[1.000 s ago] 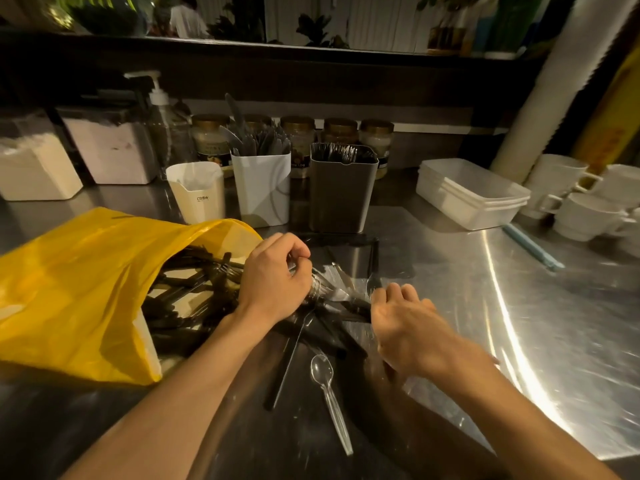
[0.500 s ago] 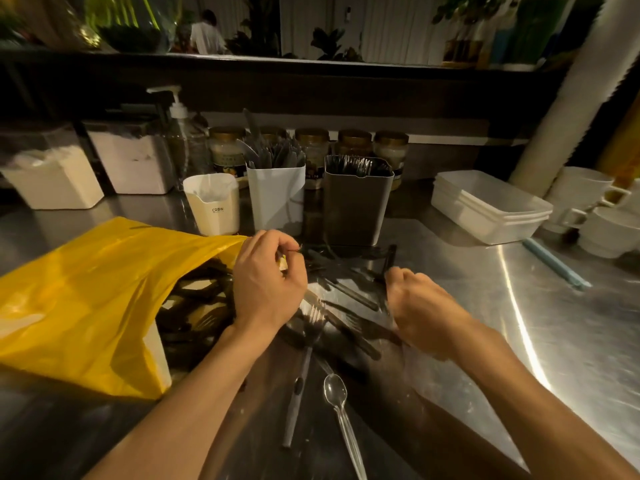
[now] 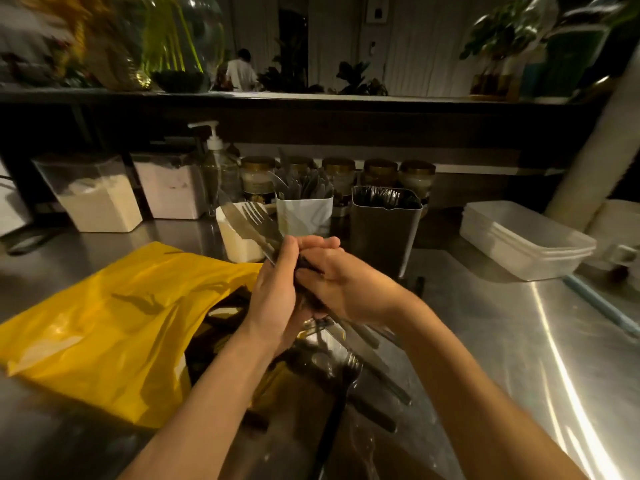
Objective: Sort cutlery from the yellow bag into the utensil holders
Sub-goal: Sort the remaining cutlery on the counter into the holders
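Note:
My left hand (image 3: pixel 277 292) grips a bundle of cutlery (image 3: pixel 254 225), a knife and a fork whose tips point up and left. My right hand (image 3: pixel 341 289) closes over the dark handles of the same bundle from the right. The yellow bag (image 3: pixel 104 327) lies open on the steel counter at the left, dark cutlery showing in its mouth. Three holders stand behind the hands: a small cream holder (image 3: pixel 235 244), a white holder (image 3: pixel 304 216) full of knives, and a grey holder (image 3: pixel 384 230) with dark utensils. Loose cutlery (image 3: pixel 349 372) lies below the hands.
Two white canisters (image 3: pixel 100 199), a pump bottle (image 3: pixel 216 161) and several gold-lidded jars (image 3: pixel 377 171) line the back. Stacked white tubs (image 3: pixel 523 240) sit at the right, with a blue straw (image 3: pixel 602 306) near the counter's right edge. A dark shelf (image 3: pixel 311 112) runs above the holders.
Both hands have risen from the loose cutlery on the counter and come together, lifting a knife and fork up in front of the holders. The view has tilted upward.

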A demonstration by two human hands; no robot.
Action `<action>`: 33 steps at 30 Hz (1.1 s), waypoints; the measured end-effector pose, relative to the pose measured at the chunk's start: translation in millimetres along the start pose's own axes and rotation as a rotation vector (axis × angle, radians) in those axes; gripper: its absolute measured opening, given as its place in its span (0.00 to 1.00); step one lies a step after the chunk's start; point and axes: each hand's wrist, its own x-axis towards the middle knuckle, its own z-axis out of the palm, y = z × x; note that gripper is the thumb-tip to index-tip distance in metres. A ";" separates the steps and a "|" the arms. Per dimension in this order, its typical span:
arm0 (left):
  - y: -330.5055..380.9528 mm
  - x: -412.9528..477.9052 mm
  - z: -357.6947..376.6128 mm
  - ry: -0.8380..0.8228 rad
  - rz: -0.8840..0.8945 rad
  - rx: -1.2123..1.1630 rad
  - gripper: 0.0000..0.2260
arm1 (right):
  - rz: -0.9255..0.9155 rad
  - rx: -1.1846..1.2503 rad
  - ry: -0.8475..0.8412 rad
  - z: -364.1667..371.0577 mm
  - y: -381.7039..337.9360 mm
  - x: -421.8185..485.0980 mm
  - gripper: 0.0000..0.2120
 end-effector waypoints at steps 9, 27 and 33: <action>-0.5 8.5 -11.7 0.085 -0.108 -0.114 0.20 | 0.157 0.406 -0.044 -21.8 25.4 6.1 0.13; 13.8 12.1 -26.7 0.232 -0.072 -0.350 0.20 | 0.197 0.254 -0.093 -25.1 26.2 5.2 0.09; 14.9 14.9 -30.9 0.221 -0.091 -0.439 0.22 | 0.231 0.310 -0.114 -18.6 22.1 6.4 0.07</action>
